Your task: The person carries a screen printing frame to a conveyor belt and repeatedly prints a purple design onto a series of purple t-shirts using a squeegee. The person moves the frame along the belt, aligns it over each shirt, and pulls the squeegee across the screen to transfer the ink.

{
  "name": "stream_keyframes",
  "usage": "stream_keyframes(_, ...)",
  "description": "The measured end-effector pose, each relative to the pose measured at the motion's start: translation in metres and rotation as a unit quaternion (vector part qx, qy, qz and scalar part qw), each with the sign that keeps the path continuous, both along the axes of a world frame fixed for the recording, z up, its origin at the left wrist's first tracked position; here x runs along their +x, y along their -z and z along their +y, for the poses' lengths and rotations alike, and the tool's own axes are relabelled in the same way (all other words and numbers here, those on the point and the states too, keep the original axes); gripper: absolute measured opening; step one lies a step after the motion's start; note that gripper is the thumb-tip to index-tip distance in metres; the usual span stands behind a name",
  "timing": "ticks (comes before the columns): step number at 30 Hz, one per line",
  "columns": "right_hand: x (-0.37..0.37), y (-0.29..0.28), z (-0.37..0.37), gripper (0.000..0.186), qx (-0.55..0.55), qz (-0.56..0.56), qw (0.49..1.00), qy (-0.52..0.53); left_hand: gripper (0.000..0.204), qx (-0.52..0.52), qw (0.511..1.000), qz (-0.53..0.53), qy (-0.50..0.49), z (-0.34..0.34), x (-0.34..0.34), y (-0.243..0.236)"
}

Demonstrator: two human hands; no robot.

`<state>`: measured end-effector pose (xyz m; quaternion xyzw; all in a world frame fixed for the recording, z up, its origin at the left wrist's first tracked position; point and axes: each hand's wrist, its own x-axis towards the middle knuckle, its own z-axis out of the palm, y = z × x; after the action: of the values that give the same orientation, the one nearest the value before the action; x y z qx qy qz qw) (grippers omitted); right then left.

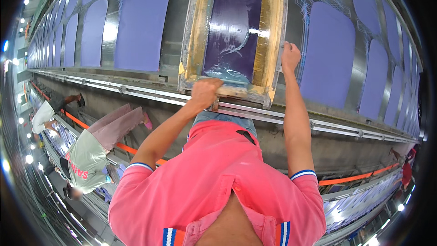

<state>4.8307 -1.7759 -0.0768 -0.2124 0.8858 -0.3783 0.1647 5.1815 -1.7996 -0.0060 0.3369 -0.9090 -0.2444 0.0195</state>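
A screen printing frame [278, 23], taped in yellow along its sides, lies on the long table in front of me. Its dark purple mesh [227, 23] looks wet and glossy, with bluish ink [225, 74] pooled at the near end. My left hand [205, 93] is closed around the left end of a wooden squeegee [234, 92], which lies across the near end of the frame. Curled against the frame's right edge is my right hand [290, 57], its fingertips partly hidden.
Purple fabric panels [142, 25] with rounded tops lie on the table to the left, and more panels [328, 54] to the right. A metal rail [150, 93] runs along the near edge. Two people [88, 148] bend over another table at lower left; orange bars [355, 176] border the aisle.
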Motion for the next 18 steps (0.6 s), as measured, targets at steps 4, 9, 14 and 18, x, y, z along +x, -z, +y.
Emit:
stream_keyframes(4, 0.005, -0.005, -0.003, 0.036, 0.008, -0.038, 0.999, 0.002, 0.044, -0.045, 0.997, 0.053, 0.021, -0.011, -0.029, 0.010)
stream_keyframes(9, 0.009, -0.010, 0.002, 0.034, 0.034, -0.007, 0.999, 0.013, 0.046, -0.109, 0.990, 0.093, -0.014, -0.124, -0.096, 0.024)
stream_keyframes(14, -0.002, -0.021, -0.045, 0.035, -0.030, 0.204, 0.977, -0.051, 0.034, -0.158, 0.980, 0.121, -0.023, -0.270, -0.176, 0.044)
stream_keyframes(18, -0.047, -0.081, -0.162, 0.039, -0.149, 0.244, 0.934, -0.215, 0.025, -0.116, 0.991, -0.071, -0.012, -0.358, -0.240, 0.003)
